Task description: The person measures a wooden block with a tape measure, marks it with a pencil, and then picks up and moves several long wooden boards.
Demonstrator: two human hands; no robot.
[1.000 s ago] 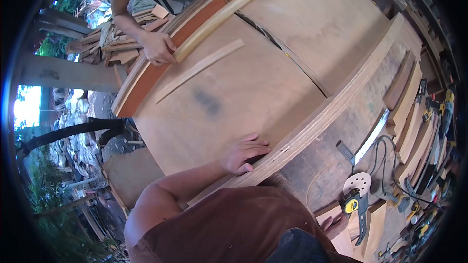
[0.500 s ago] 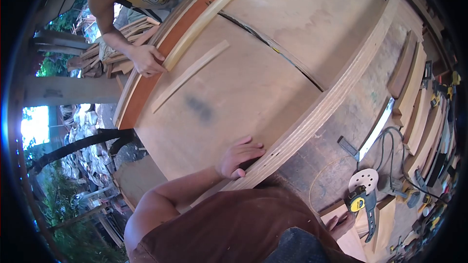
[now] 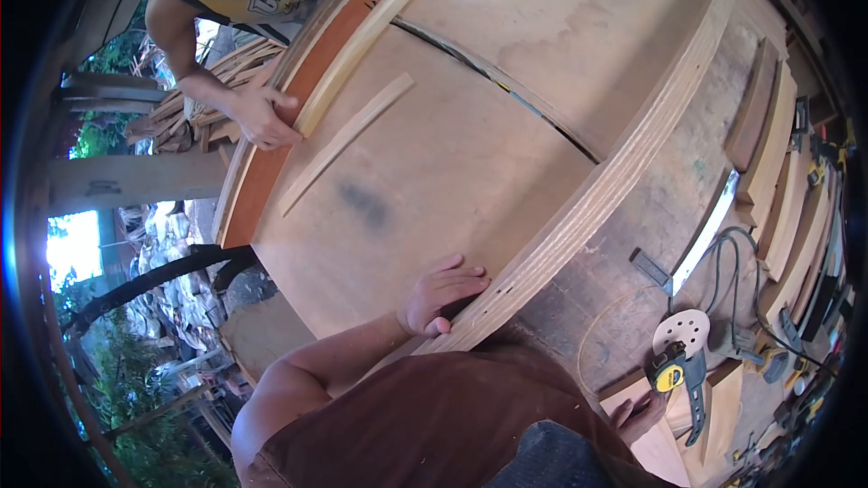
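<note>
My left hand (image 3: 443, 294) rests with fingers spread on the near rim of the large pale plywood panel (image 3: 389, 190), beside the thick layered edge (image 3: 597, 194). Lower right, my right hand (image 3: 640, 417) lies with fingers apart on pale wood pieces, just below a yellow and black tape measure (image 3: 670, 378). Nothing shows in its grasp. Beyond that are a perforated sanding disc (image 3: 683, 333) and a black curved strip (image 3: 695, 407). A short thin wood strip (image 3: 348, 143) lies on the panel. A reddish-brown band (image 3: 325, 86) and pale strip (image 3: 362, 41) follow the far edge.
A co-worker's two hands (image 3: 264, 117) touch the far edge strips. A dark slot (image 3: 506, 89) crosses the panel. At right are a metal square (image 3: 705, 235), a cable (image 3: 734, 258) and curved wood pieces (image 3: 767, 154). Stacked lumber (image 3: 203, 90) stands at left.
The view has shifted slightly. The co-worker's nearer hand has changed its finger pose at the strip's end. Both my hands stay in the same places.
</note>
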